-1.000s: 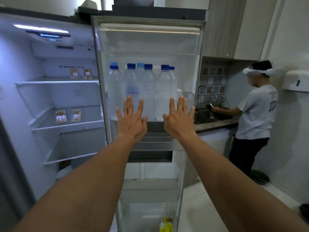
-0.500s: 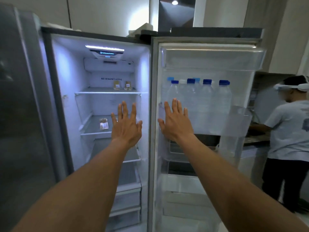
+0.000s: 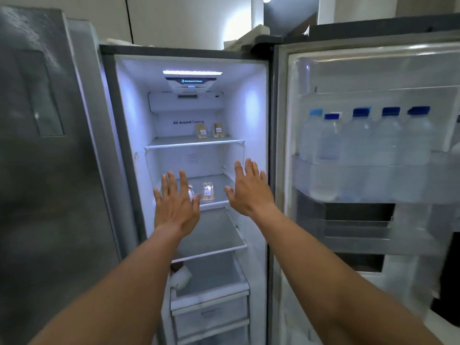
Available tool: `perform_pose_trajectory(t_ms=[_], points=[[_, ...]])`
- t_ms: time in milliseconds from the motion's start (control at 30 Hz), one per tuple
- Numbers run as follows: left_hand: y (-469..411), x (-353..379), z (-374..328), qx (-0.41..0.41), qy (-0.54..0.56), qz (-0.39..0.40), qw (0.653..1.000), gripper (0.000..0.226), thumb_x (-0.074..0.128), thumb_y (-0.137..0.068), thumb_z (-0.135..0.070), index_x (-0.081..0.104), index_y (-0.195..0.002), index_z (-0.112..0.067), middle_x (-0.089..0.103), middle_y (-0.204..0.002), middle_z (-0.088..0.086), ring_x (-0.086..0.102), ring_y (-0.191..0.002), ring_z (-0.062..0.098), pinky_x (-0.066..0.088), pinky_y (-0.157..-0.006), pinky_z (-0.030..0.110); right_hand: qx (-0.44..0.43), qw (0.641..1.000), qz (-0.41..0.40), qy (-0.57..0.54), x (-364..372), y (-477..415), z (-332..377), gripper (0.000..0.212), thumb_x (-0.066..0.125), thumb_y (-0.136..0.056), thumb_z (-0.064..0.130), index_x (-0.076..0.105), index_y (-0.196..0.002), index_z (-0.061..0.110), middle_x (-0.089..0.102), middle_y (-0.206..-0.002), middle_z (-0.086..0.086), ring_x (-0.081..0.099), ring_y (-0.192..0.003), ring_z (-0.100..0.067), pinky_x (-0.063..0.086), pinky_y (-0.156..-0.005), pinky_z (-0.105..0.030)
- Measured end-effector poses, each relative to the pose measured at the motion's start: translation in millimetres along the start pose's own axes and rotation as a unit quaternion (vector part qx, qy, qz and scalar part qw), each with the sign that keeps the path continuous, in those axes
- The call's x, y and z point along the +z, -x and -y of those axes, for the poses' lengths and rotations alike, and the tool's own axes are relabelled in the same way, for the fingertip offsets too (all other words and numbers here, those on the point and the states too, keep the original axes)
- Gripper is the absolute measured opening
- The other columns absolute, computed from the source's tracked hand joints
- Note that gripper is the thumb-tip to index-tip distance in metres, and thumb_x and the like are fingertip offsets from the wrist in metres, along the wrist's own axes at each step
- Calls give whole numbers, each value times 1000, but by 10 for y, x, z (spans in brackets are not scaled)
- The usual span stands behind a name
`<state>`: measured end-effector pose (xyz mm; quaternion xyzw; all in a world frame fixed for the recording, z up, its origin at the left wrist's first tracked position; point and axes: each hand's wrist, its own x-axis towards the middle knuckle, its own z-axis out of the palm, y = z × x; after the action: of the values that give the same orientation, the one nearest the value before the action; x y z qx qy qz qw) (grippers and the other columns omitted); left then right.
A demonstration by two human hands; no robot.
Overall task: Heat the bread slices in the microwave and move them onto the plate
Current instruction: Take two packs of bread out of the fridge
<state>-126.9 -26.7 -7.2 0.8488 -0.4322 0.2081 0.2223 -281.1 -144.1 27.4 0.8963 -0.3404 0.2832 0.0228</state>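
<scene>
I face an open fridge. Two wrapped bread packs (image 3: 209, 130) stand on the top shelf at the back. On the second shelf lies another wrapped bread pack (image 3: 207, 191), and a second pack (image 3: 190, 191) beside it is half hidden by my fingers. My left hand (image 3: 175, 205) is stretched out flat with spread fingers in front of that shelf, holding nothing. To its right, my right hand (image 3: 249, 188) is also spread and holds nothing. No microwave or plate is in view.
The fridge door (image 3: 368, 220) stands open on the right, its rack holding several water bottles (image 3: 361, 145) with blue caps. The closed steel door (image 3: 44, 170) fills the left. Lower glass shelves (image 3: 214, 235) and drawers (image 3: 211, 310) sit below, with a white lump (image 3: 180, 278).
My view has swung left, from the door rack to the fridge interior. Both hands stay spread and raised. The person at the sink has left the view.
</scene>
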Motion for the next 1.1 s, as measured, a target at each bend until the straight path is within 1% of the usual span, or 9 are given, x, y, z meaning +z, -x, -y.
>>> perform_pose_trajectory(t_ms=[167, 433, 533, 633, 733, 800, 867, 967, 1100], points=[[-360, 449, 241, -14, 24, 11, 1000, 73, 27, -105, -47, -11, -159, -15, -9, -167, 15, -11, -154, 30, -2, -124, 49, 14, 999, 15, -35, 564, -498, 65, 78, 44, -101, 46, 4, -159, 11, 5, -165, -19, 4, -152, -34, 10, -121, -49], [-1300, 1456, 532, -40, 33, 35, 998, 72, 29, -106, -43, -8, -160, -13, -6, -167, 15, -6, -155, 29, 1, -125, 47, 33, 997, 49, -55, 1730, -1546, -116, 77, 43, -100, 46, 7, -158, 9, 10, -163, -20, 8, -151, -34, 14, -121, -49], [-1752, 1812, 657, -64, 34, 46, 996, 72, 29, -105, -43, -6, -159, -11, -3, -167, 16, -4, -155, 30, 3, -125, 47, 43, 995, 60, -61, 2091, -1983, -217, 78, 43, -99, 49, 11, -157, 7, 15, -162, -21, 13, -149, -35, 18, -119, -51], [-2129, 2139, 752, -91, 47, 55, 993, 72, 29, -105, -43, -5, -160, -10, 2, -167, 17, -1, -155, 31, 5, -125, 47, 60, 993, 72, -74, 2434, -2373, -313, 79, 46, -98, 48, 13, -156, 5, 18, -161, -20, 15, -149, -35, 20, -119, -48], [-2399, 2445, 873, -115, 52, 71, 989, 73, 29, -105, -44, -3, -159, -9, 5, -167, 15, 4, -154, 32, 9, -124, 49, 75, 990, 82, -91, 2785, -2631, -347, 72, 49, -96, 46, 25, -150, 4, 32, -153, -21, 28, -143, -36, 29, -114, -47], [-2531, 2606, 942, -140, 54, 82, 985, 74, 31, -104, -45, 1, -159, -6, 14, -166, 15, 12, -153, 33, 17, -122, 52, 86, 986, 95, -104, 3004, -2753, -332, 64, 50, -95, 45, 34, -141, 5, 43, -143, -20, 40, -133, -38, 37, -106, -47], [-2646, 2739, 984, -171, 49, 85, 980, 75, 34, -102, -47, 8, -158, -3, 29, -160, 17, 26, -147, 35, 28, -116, 53, 100, 982, 107, -121, 3182, -2857, -305, 58, 51, -94, 44, 39, -135, 5, 47, -137, -19, 46, -127, -38, 41, -101, -46], [-2809, 2904, 1012, -230, 57, 94, 967, 79, 38, -100, -52, 17, -156, 0, 51, -144, 20, 45, -133, 38, 39, -107, 49, 120, 975, 122, -141, 3374, -2991, -283, 61, 52, -94, 46, 38, -136, 4, 49, -136, -20, 48, -125, -38, 42, -97, -44], [-2915, 3106, 1027, -276, 65, 109, 953, 86, 39, -93, -66, 28, -151, -4, 61, -133, 17, 55, -123, 38, 45, -99, 45, 157, 964, 139, -160, 3563, -3097, -283, 69, 56, -91, 54, 39, -135, 3, 53, -133, -19, 50, -123, -38, 44, -95, -43]])
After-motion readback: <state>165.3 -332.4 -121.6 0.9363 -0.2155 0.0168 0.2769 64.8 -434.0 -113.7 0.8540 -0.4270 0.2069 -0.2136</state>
